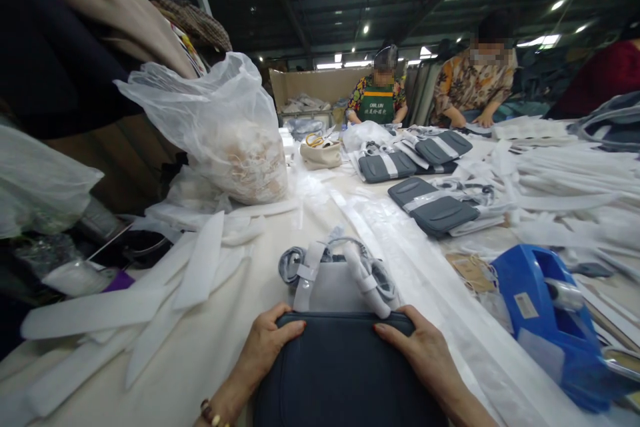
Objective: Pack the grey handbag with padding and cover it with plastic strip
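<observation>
A dark grey bag lies flat on the table right in front of me. My left hand grips its top left corner, thumb over the edge. My right hand grips the top right corner the same way. Just beyond the bag's top edge sit its handles, wrapped in white foam strips and paper.
A blue tape dispenser stands at the right. White foam strips lie scattered left. A clear plastic bag of stuffing stands at the back left. More grey bags lie farther back. Two people work at the far end.
</observation>
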{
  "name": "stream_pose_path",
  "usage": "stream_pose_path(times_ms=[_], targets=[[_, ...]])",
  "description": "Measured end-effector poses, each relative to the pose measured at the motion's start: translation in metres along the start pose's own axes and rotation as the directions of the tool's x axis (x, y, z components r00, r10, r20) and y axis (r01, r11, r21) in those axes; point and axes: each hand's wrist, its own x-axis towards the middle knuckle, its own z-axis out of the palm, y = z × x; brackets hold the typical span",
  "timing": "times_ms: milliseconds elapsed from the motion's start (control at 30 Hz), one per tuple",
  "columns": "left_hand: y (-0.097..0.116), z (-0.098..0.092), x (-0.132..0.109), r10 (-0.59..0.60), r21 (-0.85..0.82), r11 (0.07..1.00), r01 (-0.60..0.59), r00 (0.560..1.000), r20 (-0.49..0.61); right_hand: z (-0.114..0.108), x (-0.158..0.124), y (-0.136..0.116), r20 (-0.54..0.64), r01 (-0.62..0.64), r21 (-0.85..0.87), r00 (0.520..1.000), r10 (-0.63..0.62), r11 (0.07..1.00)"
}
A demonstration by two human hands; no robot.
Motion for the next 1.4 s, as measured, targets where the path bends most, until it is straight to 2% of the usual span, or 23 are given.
stream_pose_path(times_ms=[100,167,200,233,300,333,367,467,500,533,600,700,733,767,800,833,900,967,1033,1233,1333,1400], targets=[[0.004,-0.002,0.001,0.079,0.222,0.973,-0.066,0.996,-0.050,0.001,0.006,0.001,-0.012,-0.018,-0.137,1.000,0.016,0.990],[0.009,-0.002,-0.003,0.157,0.405,0.910,-0.085,0.977,-0.147,0.001,0.008,0.005,0.008,-0.010,-0.174,1.000,0.012,0.985],[0.013,0.000,-0.004,0.227,0.489,0.867,-0.095,0.949,-0.219,0.002,0.010,0.007,0.018,0.000,-0.179,1.000,0.003,0.984],[0.017,0.003,-0.004,0.321,0.566,0.817,-0.110,0.902,-0.288,0.003,0.010,0.009,0.030,0.011,-0.180,1.000,-0.006,0.984],[0.028,0.012,0.001,0.509,0.687,0.713,-0.141,0.778,-0.368,0.004,0.011,0.010,0.032,0.022,-0.186,0.999,-0.016,0.982],[0.035,0.017,0.006,0.566,0.733,0.665,-0.142,0.737,-0.371,0.004,0.011,0.010,0.031,0.021,-0.194,0.999,-0.016,0.981],[0.042,0.023,0.012,0.584,0.764,0.633,-0.130,0.728,-0.360,0.004,0.010,0.010,0.029,0.019,-0.200,0.999,-0.013,0.980],[0.060,0.038,0.031,0.461,0.757,0.653,-0.028,0.807,-0.368,0.005,0.008,0.009,0.000,0.038,-0.202,0.999,-0.039,0.979],[0.064,0.042,0.036,0.422,0.741,0.672,0.003,0.821,-0.386,0.005,0.008,0.009,-0.006,0.049,-0.196,0.999,-0.051,0.979],[0.065,0.045,0.039,0.417,0.734,0.679,0.018,0.813,-0.406,0.005,0.008,0.008,-0.008,0.057,-0.188,0.998,-0.060,0.980],[0.062,0.052,0.041,0.527,0.782,0.624,-0.004,0.740,-0.417,0.005,0.008,0.009,0.003,0.064,-0.171,0.998,-0.064,0.983],[0.050,0.061,0.035,0.753,0.909,0.404,-0.106,0.603,-0.264,0.005,0.009,0.010,0.033,0.058,-0.159,0.998,-0.053,0.986],[0.047,0.063,0.033,0.785,0.922,0.357,-0.151,0.583,-0.208,0.005,0.009,0.010,0.038,0.055,-0.158,0.998,-0.050,0.986],[0.046,0.065,0.030,0.798,0.913,0.351,-0.209,0.577,-0.174,0.004,0.010,0.010,0.040,0.054,-0.157,0.998,-0.048,0.986],[0.047,0.065,0.028,0.797,0.873,0.395,-0.285,0.580,-0.171,0.004,0.010,0.011,0.046,0.052,-0.152,0.998,-0.046,0.987],[0.049,0.063,0.027,0.774,0.778,0.499,-0.381,0.600,-0.203,0.004,0.010,0.011,0.048,0.051,-0.144,0.998,-0.045,0.988],[0.055,0.057,0.026,0.658,0.429,0.737,-0.523,0.700,-0.276,0.004,0.009,0.010,0.051,0.055,-0.121,0.997,-0.049,0.991],[0.062,0.049,0.027,0.513,0.077,0.855,-0.513,0.814,-0.274,0.003,0.007,0.010,0.045,0.056,-0.107,0.998,-0.052,0.993],[0.065,0.041,0.030,0.429,-0.093,0.882,-0.462,0.869,-0.247,0.003,0.006,0.009,0.028,0.054,-0.108,0.998,-0.052,0.993],[0.058,0.034,0.043,0.299,-0.386,0.848,-0.365,0.928,-0.221,0.004,0.006,0.011,-0.003,0.072,-0.084,0.997,-0.072,0.994],[0.057,0.028,0.045,0.240,-0.465,0.839,-0.282,0.959,-0.148,0.004,0.007,0.010,-0.004,0.062,-0.086,0.998,-0.062,0.994],[0.060,0.024,0.045,0.200,-0.475,0.857,-0.201,0.978,-0.054,0.003,0.007,0.009,-0.001,0.059,-0.088,0.998,-0.059,0.994]])
